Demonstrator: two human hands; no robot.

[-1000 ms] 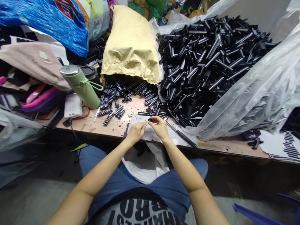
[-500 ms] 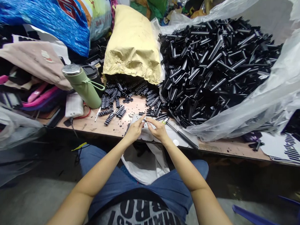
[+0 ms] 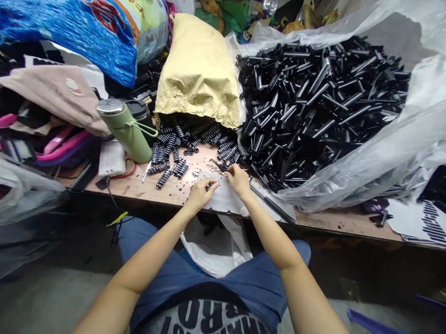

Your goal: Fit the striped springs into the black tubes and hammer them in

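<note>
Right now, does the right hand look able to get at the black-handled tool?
Probably yes: the black-handled tool lies close beside the right hand, and nothing covers its handle.

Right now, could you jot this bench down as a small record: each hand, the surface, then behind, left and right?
left hand: holding a thin silvery rod
right hand: fingertips at small black parts; grip unclear
surface: flat pale-grey sheet on a wooden table
behind: pale-yellow sack, ridged black-and-white cylinders at its near edge
left: light-green cylindrical bottle
right: heap of glossy black tubes beside crumpled clear plastic
</note>
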